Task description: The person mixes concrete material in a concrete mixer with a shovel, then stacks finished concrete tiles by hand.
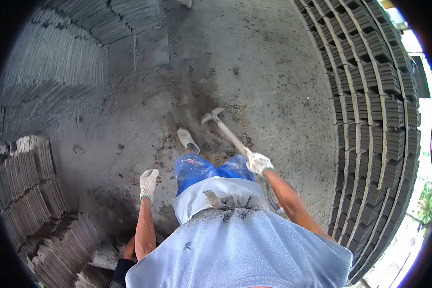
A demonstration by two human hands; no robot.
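Observation:
My right hand (259,163), in a white glove, is wrapped round the wooden handle of a hammer-like tool (231,136). The tool's two-ended head points forward, over the dusty floor in front of my legs. My left hand (149,183), also gloved in white, hangs out to the left at hip height with its fingers curled; whether anything is in them is too small to tell. Below are my blue trousers (195,170) and one light shoe (187,140). A curved dark thing (272,196) shows beside my right hip, partly hidden.
Stacked grey tiles (57,57) fill the far left, with more stacks (31,177) at the near left. Racks of grey blocks (369,110) line the right side. Behind my left arm, another person's arm (129,248) shows. Crumbs litter the concrete floor (273,86).

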